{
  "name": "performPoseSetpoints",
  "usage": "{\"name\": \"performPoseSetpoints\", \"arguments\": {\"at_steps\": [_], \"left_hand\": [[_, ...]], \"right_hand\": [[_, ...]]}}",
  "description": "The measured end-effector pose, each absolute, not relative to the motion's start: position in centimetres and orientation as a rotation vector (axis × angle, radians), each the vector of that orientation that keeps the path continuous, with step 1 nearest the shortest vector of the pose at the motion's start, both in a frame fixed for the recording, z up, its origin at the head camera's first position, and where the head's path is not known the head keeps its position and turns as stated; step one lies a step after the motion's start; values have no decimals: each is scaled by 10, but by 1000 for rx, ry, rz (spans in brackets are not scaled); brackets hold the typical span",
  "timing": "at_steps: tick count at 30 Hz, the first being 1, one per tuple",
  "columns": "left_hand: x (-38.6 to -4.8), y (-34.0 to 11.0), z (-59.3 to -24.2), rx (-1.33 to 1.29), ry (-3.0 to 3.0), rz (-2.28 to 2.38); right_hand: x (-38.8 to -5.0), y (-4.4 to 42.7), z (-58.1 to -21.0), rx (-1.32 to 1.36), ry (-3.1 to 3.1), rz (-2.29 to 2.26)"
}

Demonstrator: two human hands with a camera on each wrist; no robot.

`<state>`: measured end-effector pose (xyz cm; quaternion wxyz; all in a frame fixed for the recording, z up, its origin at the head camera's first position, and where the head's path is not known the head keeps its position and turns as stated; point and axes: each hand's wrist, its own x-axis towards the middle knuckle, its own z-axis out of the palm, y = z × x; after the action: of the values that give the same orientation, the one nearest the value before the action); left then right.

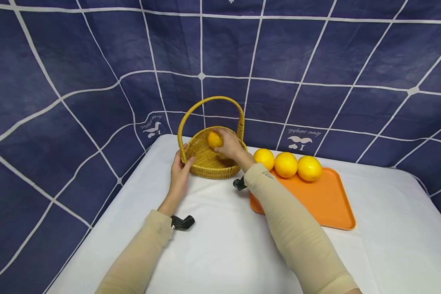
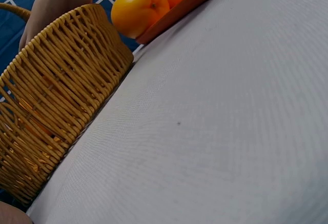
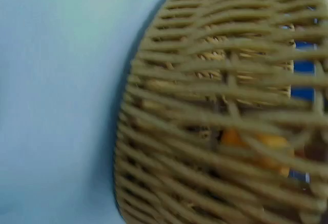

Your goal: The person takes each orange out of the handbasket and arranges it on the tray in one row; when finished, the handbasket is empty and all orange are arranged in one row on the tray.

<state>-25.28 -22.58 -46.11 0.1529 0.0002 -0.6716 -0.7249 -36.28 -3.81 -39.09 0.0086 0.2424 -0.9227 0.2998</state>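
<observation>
A yellow-brown wicker basket with a tall hooped handle stands near the back of the table. My left hand grips its left side, thumb on the rim by the foot of the handle. Inside the basket, my right hand holds an orange above the woven floor. Through the weave, the right wrist view shows part of this orange. The left wrist view has the basket wall at its left, with the right hand reaching over the rim.
Right of the basket lies an orange tray on a white-covered table. Three oranges sit in a row along its back edge. A dark blue cloth with white lines hangs behind. Each wrist wears a black camera.
</observation>
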Motion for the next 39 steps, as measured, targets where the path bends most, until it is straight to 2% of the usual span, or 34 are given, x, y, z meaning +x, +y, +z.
{"name": "performPoseSetpoints", "arguments": {"at_steps": [9, 17, 24, 32, 39], "left_hand": [[-257, -225, -473, -18, -1949, -1981], [-237, -218, -446, 13, -1987, -2076], [-238, -222, -445, -5, -1963, -2066], [-234, -223, -448, 27, -1997, -2055], [-238, -222, -446, -2, -1968, -2065]], "right_hand": [[-355, -47, -399, 653, -2912, 865], [-344, -36, -404, 612, -2958, 944], [-340, -29, -387, 647, -2852, 966], [-319, -15, -368, 588, -2729, 1153], [-297, 24, -349, 497, -2620, 1197]]}}
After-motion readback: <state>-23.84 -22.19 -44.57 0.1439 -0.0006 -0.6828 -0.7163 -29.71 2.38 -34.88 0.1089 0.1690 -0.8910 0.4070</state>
